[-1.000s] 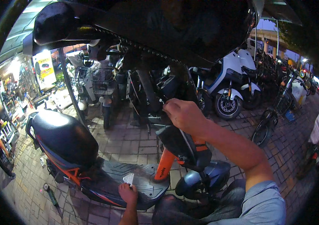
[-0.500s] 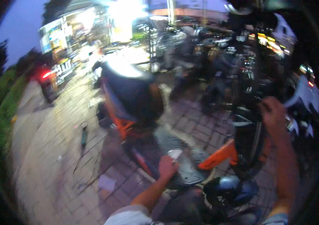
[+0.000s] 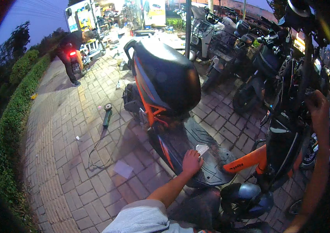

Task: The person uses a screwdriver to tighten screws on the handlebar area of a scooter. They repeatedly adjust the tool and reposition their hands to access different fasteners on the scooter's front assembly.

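An electric scooter with a black seat [image 3: 169, 70], orange trim and a grey footboard [image 3: 211, 167] stands side-on before me. My left hand [image 3: 192, 162] is closed on a small pale metal plate [image 3: 202, 150] with holes in it, just over the footboard. At the right, my right hand [image 3: 318, 104] is raised beside the scooter's dark front column [image 3: 289, 124]. Its fingers are bent round a small dark thing that I cannot make out. The orange front fender [image 3: 246, 160] lies between the two hands.
An angle grinder [image 3: 107, 115] with its cord lies on the brick paving at left, near a white paper [image 3: 123, 169]. Parked scooters [image 3: 227, 46] crowd the far right. A person [image 3: 67, 54] bends by a red light near the hedge [image 3: 15, 101]. A pole [image 3: 188, 29] stands behind the seat.
The view has turned left and steadied, so the scene sits further right and sharper. My left hand still holds the plate over the footboard; my right hand stays by the front column.
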The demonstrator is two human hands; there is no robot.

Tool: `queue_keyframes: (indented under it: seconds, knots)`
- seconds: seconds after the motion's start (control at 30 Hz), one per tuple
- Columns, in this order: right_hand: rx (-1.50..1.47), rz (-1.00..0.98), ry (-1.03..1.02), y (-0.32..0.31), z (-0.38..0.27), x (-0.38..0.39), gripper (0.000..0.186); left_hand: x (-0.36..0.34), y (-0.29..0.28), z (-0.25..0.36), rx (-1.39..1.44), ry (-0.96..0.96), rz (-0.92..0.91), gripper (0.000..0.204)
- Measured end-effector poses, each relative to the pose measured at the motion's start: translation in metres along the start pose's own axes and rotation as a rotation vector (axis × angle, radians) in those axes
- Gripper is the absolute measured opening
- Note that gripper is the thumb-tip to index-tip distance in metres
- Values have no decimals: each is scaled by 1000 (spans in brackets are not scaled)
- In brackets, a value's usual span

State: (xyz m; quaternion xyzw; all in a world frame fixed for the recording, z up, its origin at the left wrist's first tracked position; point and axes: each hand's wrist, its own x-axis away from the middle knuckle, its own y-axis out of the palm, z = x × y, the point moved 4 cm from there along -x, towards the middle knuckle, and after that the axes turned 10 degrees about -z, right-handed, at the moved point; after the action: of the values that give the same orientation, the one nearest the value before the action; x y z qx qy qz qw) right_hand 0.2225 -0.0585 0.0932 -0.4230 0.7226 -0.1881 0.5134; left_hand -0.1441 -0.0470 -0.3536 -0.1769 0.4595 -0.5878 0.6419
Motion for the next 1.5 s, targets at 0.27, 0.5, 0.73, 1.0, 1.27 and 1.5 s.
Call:
queue_keyframes:
  seconds: [0.27,0.5,0.73,1.0,1.27,1.5]
  knots:
    - [13,-155,25,-6,-16,-14,36,-4,5,-6,34,-84,-122,31]
    - [216,-25,-294,16,-84,34,15,4,-8,-10,-49,43,47,21]
    - [135,8,-445,25,-78,57,13,1,10,-16,-56,117,53,19]
    - [216,21,-565,36,-70,64,13,-2,5,-12,-67,181,57,18]
    - [245,-35,-609,37,-69,64,12,3,0,-11,-74,121,26,19]
    - [202,-13,-404,21,-49,58,14,-5,0,6,43,-155,-214,27]
